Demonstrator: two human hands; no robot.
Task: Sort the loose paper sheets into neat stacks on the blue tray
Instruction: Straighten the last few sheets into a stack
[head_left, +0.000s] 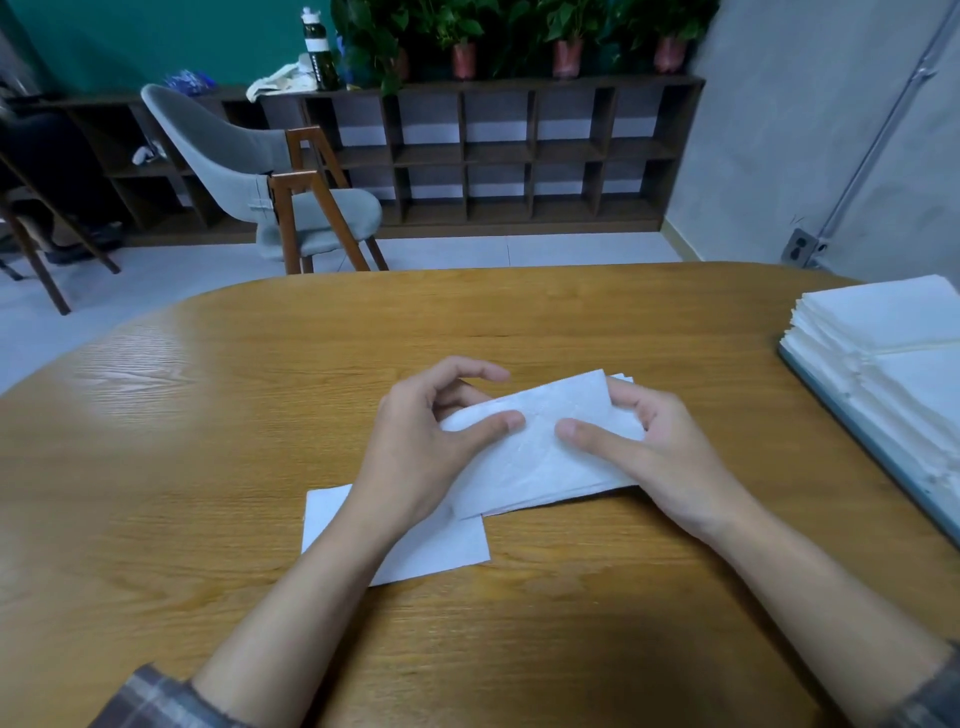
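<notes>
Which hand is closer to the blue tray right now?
Right. The right hand holds the end of the sheets facing the tray, with bare table between them. The left hand holds the other end, farther from the tray.

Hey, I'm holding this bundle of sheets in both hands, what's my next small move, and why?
Probably tap the bundle square between your left hand and right hand before carrying it over: its far corner looks fanned, while the stacks on the blue tray at the right sit neatly aligned.
</notes>
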